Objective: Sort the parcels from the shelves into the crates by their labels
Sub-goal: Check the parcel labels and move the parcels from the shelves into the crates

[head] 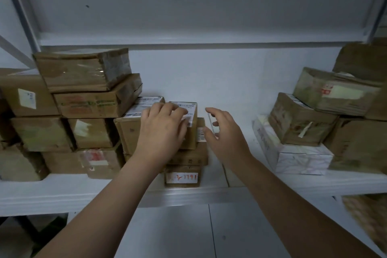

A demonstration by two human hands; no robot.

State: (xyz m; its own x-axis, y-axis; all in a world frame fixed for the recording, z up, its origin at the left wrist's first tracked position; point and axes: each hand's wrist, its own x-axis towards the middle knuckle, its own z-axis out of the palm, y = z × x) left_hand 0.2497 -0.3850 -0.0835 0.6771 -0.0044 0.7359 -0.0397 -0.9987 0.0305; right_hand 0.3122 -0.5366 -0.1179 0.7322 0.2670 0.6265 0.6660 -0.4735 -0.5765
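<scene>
Currently pick-up stage: left hand (161, 130) lies loose-fingered atop the small labelled parcel (191, 138) crowning the mid-shelf stack (188, 160), right hand (222, 132) spread open just beside its right face, apparently not touching; next move probably needs both hands gripping, then lifting clear.

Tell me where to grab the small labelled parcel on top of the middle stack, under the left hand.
Grip the small parcel by its top and right side face. Its left side looks close against the neighbouring box, while its right side faces open shelf. Bring the right hand in from the right; the left hand rests on top and can steady it.
</scene>
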